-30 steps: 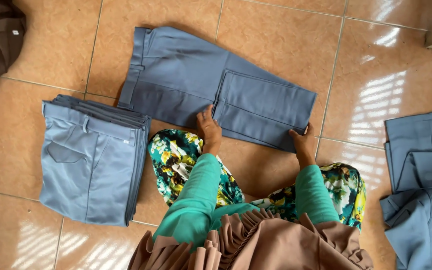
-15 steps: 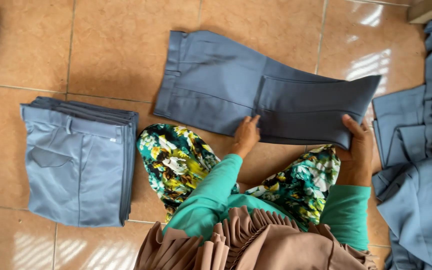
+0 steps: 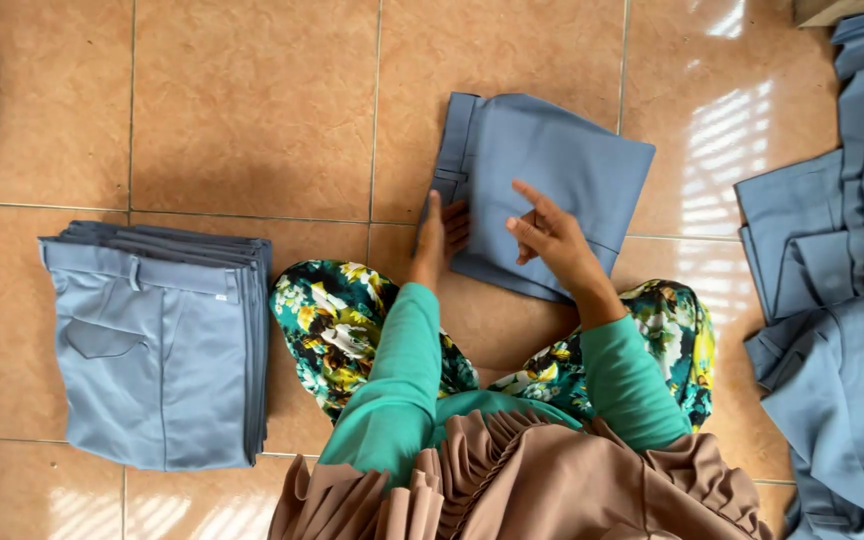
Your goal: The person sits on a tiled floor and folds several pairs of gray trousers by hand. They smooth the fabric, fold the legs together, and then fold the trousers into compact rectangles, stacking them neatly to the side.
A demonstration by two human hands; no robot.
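Folded blue-grey trousers (image 3: pixel 552 170) lie flat on the tan tiled floor (image 3: pixel 252 110), just past the knees, at about 12 o'clock from the seated person. Waistband with belt loops is seen along the left edge of the bundle; the fold is squared but loose.

Left hand (image 3: pixel 437 235) is laid at the bundle's 8 o'clock corner, fingers extended and flat, touching the cloth edge, nothing gripped. Right hand (image 3: pixel 550 235) is held over the near edge at 6 o'clock, fingers spread and slightly curled, open; whether the fingertips touch the cloth cannot be told.

Fabric is judged light, soft and limp, smooth-woven, likely to slide and unfold if lifted by one corner; best taken with both hands under opposite folded edges.

A neat stack of folded trousers (image 3: pixel 157 350) is seen at 9 o'clock, well apart. A loose heap of unfolded blue-grey garments (image 3: pixel 842 330) lies at 3 o'clock. Floral-print knees (image 3: pixel 342 320) flank the arms.
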